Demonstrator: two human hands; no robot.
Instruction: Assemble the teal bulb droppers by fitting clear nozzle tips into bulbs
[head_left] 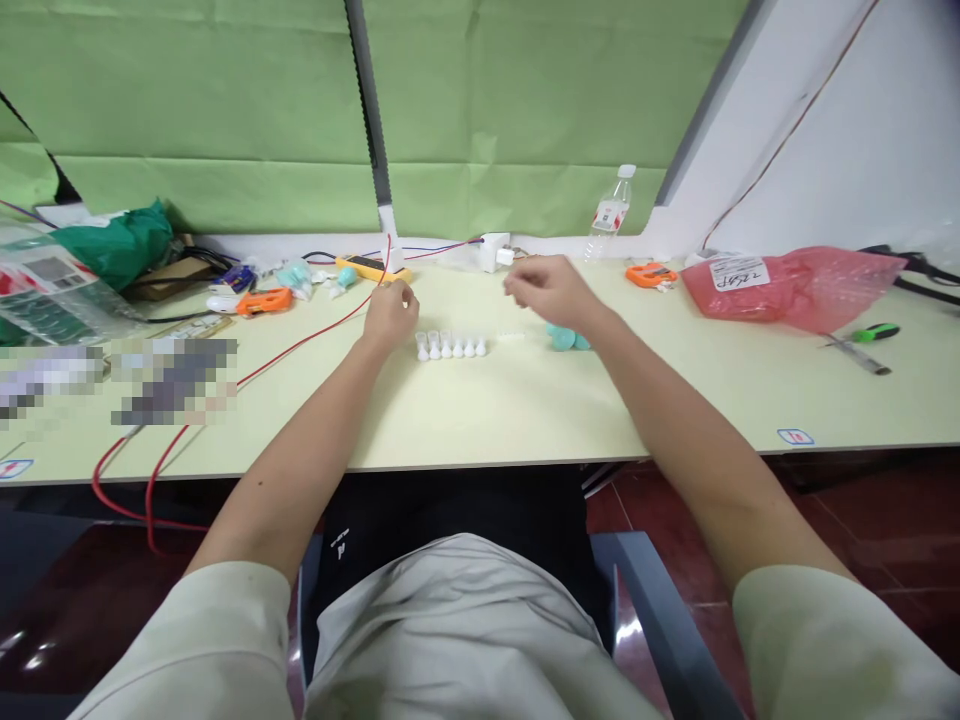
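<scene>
White pieces [452, 349]: as we look, they stand rowed on the table [480, 420], bare to its near edge.
Left hand [391, 312]: curled, left of them.
Right hand [553, 290]: bunched, right of them; we can't tell either's hold.

The left forearm [311, 415] and right forearm [667, 425] are slanting forward and inward; the left hand [390, 312] is holding its fingers curled, the right hand [551, 287] pointing leftward, fingers bent.

1. And here's the tabletop [480, 415], smooth, with a soft sheen
2. Little white containers [446, 350] now, looking like smooth plastic
3. Over to the clear bottle [609, 215], glossy plastic
4. Red bag [817, 285], shiny plastic film
5. Green covering [540, 110], matt, creased
6. And the floor [870, 540], glossy
</scene>
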